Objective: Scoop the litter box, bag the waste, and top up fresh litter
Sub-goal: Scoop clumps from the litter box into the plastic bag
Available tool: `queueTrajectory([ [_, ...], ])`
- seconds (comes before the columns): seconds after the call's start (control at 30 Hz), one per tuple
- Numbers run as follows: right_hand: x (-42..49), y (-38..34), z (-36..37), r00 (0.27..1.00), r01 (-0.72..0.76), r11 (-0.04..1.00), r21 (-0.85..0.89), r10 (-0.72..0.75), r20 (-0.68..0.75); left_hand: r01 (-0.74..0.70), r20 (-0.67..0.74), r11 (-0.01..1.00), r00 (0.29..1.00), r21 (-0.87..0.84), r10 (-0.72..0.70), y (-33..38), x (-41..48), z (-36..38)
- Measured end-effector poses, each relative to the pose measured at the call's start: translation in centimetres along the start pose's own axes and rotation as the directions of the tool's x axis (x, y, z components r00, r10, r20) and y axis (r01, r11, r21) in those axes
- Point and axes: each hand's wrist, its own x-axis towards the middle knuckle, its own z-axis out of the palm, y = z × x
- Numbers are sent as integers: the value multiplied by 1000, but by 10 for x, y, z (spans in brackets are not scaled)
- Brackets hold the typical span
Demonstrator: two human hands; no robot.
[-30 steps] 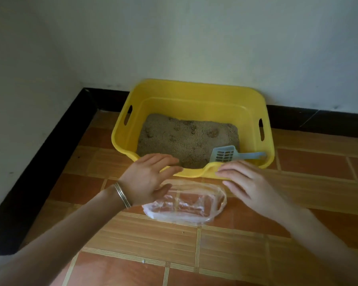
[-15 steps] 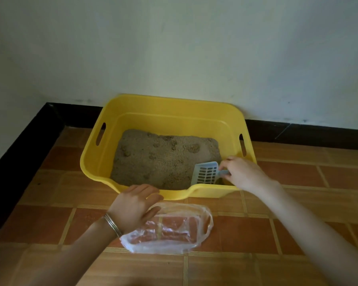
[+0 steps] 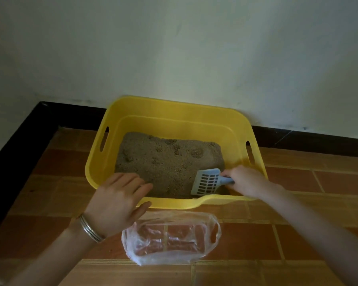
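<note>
Our right hand (image 3: 246, 182) has its fingers curled round the handle of the pale blue scoop (image 3: 207, 182), whose slotted blade lies on the litter (image 3: 165, 159) in the near right corner of the yellow litter box (image 3: 174, 104). The box stands on the tiled floor (image 3: 298, 223) with its far edge against the wall. Our left hand (image 3: 116, 201) is flat, with straight, spread fingers holding nothing, over the near left edge of the box; we cannot tell whether it rests on the rim or hovers just above it. The clear plastic bag (image 3: 170, 238) lies limp on the floor just beside the box's near edge, apart from both hands.

We judge the scoop to be light and stiff, so the grip on its handle gives enough leverage to push the blade under the darker lumps showing towards the far side. The loose grains should sift through the slots, but clumps may crumble if we shake hard. The bag looks thin, soft and slippery. It will not stand open by itself, so our free hand should pinch it at the cut-out handle on its right end and hold the mouth wide close to the box rim before we tip anything in.
</note>
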Motion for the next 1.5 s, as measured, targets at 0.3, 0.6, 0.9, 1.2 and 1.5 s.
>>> queueTrajectory([
  [0.3,-15,-6,1,997,17,998,61,-12,-79,-23,-100,998,995,57,28,-19,-28,31],
  [0.6,-32,13,-3,996,31,999,39,-28,-90,-9,-175,996,984,88,24,-19,-29,33],
  [0.9,-8,12,-29,992,115,973,-200,-122,-26,92,-226,995,971,46,-80,-31,-20,28],
  [1.2,27,10,0,984,154,980,-126,-164,-74,182,-334,983,926,-8,-174,-33,-20,32],
  [1.5,62,-12,13,970,217,973,-84,-224,-91,218,-308,976,928,-1,-208,-31,-20,30],
])
